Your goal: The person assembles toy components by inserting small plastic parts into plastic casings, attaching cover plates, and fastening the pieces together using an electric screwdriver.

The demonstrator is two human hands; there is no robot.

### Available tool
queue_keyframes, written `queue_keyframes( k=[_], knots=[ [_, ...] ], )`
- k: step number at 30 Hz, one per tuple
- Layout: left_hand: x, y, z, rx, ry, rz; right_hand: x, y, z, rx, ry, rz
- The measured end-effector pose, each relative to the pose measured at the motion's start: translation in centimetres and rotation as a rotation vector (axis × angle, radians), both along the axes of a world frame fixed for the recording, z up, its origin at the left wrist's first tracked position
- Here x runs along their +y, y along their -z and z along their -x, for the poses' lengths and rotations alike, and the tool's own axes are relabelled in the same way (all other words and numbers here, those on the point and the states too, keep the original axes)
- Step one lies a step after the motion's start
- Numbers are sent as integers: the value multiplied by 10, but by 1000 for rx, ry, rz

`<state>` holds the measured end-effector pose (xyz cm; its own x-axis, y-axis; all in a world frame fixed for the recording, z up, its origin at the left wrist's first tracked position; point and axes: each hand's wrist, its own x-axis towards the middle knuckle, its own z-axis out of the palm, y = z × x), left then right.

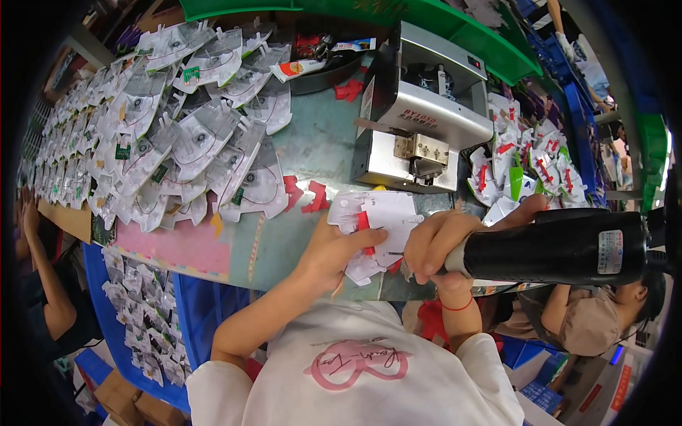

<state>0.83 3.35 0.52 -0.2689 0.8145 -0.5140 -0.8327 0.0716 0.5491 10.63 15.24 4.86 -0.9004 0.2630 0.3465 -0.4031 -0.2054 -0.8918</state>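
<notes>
My left hand [334, 252] presses on a white plastic panel [387, 213] with a small red clip on it, which lies at the near edge of the workbench. My right hand [437, 245] grips the front of a black electric screwdriver [561, 247] lying sideways, its tip pointing at the panel beside my left fingers. Two loose red clips [305, 193] lie on the bench just left of the panel.
A grey metal benchtop machine [419, 121] stands behind the panel. A large heap of white plastic panels [170, 135] covers the left of the bench. Finished-looking white parts with red clips [529, 167] pile at the right. Other people sit at left and lower right.
</notes>
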Motion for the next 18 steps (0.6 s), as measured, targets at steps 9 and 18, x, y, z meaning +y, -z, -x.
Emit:
queue_keyframes(
  k=[9,18],
  knots=[
    [2,2,1,1,78,36,5,-12,-4,-86,-214,-65],
    [-1,-6,-6,105,-2,101,9,12,-7,60,-158,-126]
  ],
)
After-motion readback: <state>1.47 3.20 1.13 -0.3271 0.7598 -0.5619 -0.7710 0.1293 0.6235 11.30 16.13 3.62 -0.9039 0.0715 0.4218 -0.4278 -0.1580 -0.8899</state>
